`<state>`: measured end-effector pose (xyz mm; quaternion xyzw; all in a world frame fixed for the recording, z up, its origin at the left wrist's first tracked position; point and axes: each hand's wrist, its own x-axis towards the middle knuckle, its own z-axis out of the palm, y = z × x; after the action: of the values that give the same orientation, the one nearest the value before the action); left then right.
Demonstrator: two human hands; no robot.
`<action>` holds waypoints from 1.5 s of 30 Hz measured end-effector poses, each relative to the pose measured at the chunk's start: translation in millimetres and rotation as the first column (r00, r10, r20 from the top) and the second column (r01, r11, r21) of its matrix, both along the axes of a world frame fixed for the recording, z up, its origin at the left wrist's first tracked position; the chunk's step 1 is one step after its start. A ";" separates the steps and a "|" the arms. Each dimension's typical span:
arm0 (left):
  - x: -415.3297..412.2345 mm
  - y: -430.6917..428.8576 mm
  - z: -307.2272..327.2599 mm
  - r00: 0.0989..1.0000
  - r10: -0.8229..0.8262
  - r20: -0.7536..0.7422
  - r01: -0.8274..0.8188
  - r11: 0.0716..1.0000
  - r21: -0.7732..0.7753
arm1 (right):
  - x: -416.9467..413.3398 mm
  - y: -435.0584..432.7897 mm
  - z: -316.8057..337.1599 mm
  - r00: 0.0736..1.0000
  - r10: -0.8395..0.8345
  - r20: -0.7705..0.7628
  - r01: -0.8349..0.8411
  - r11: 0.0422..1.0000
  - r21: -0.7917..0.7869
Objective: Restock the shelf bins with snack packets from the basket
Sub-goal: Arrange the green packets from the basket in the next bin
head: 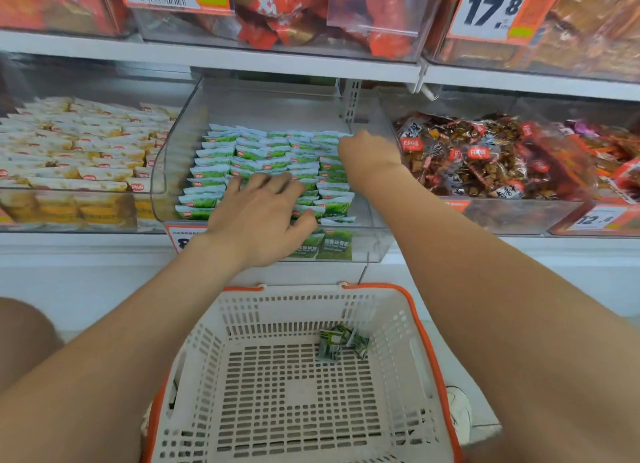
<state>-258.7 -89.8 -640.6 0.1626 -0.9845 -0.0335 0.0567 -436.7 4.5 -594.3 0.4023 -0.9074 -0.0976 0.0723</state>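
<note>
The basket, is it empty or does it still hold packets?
Nearly empty: the basket holds only a few green packets on its bare slatted floor.

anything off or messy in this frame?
Nothing looks spilled or damaged. The green packets in the middle bin lie in tidy rows. The only loose bit is a small jumbled heap of the same packets on the floor of the basket, not yet shelved.

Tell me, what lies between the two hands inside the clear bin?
In the head view, rows of green packets lie between the left hand and the right hand.
</note>
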 end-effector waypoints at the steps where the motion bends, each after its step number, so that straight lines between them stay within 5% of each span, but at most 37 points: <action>1: -0.3 -0.5 -0.4 1.000 -0.003 0.000 0.003 1.000 -0.001 | -2.1 -3.3 -3.5 1.000 0.003 -0.018 -0.002 0.999 0.040; 18: -2.5 -3.7 -2.2 1.000 -0.006 0.017 0.006 1.000 0.008 | -30.0 -33.7 -15.9 0.996 -0.061 -0.065 0.065 0.996 0.063; 30: -1.4 -5.1 -1.2 1.000 -0.021 0.003 0.021 0.999 0.033 | -20.3 -10.0 3.5 0.999 -0.033 0.034 0.039 0.981 -0.190; 33: 2.1 1.4 1.3 0.994 -0.025 -0.110 0.023 1.000 -0.018 | 3.9 20.8 -1.9 0.994 0.061 0.089 -0.014 0.892 -0.451; 36: 8.5 18.4 3.1 0.944 -0.153 -0.291 0.100 0.977 -0.190 | 49.0 62.3 -19.3 0.982 0.184 0.050 -0.075 0.610 -0.789; 39: 22.8 41.6 -2.7 0.820 -0.266 -0.507 0.174 0.960 -0.221 | 84.4 97.3 -53.7 0.970 0.242 -0.016 -0.118 0.414 -0.903; 42: 37.3 60.7 -25.6 0.841 -0.310 -0.443 0.278 0.951 -0.137 | 93.3 116.8 -108.7 0.943 0.331 0.049 -0.133 0.507 -0.852; 45: 40.2 63.8 -56.4 0.927 -0.375 0.005 0.375 0.927 0.018 | 90.9 133.3 -166.8 0.913 0.321 0.252 -0.129 0.812 -0.569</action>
<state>-218.5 -26.0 -697.0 -0.0279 -0.9973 -0.0512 0.0439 -345.9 137.8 -761.1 0.4821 -0.8412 0.2419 0.0381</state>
